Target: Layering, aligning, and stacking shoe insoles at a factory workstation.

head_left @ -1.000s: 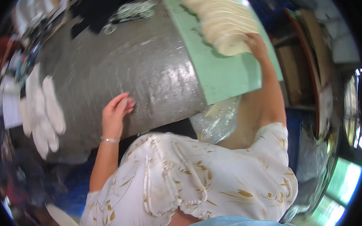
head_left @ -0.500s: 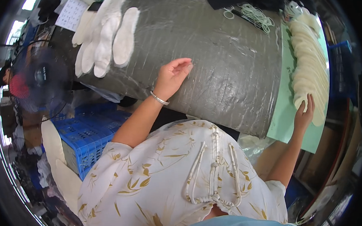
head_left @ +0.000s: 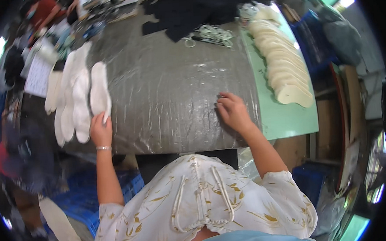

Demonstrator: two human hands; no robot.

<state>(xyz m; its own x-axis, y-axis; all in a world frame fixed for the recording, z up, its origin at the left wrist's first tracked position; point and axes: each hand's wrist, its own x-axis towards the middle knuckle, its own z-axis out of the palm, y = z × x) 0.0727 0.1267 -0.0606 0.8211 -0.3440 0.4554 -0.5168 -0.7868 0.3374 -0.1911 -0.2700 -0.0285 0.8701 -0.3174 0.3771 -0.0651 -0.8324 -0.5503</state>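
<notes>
My left hand grips the near end of a white shoe insole, the rightmost of a row of white insoles lying on the left of the grey plastic-covered table. My right hand rests flat on the grey cover near its right edge, fingers apart, holding nothing. To its right lies a pale green board carrying a long overlapping stack of cream insoles.
Dark fabric pieces and a bundle of white cord lie at the far side of the table. Papers sit at the far left. Blue crates stand below the table's near edge on the left; another person sits at far left.
My view swung back to centre. My left hand moved left to the white insoles and took hold of one. My right hand left the cream stack and came to rest on the grey cover.
</notes>
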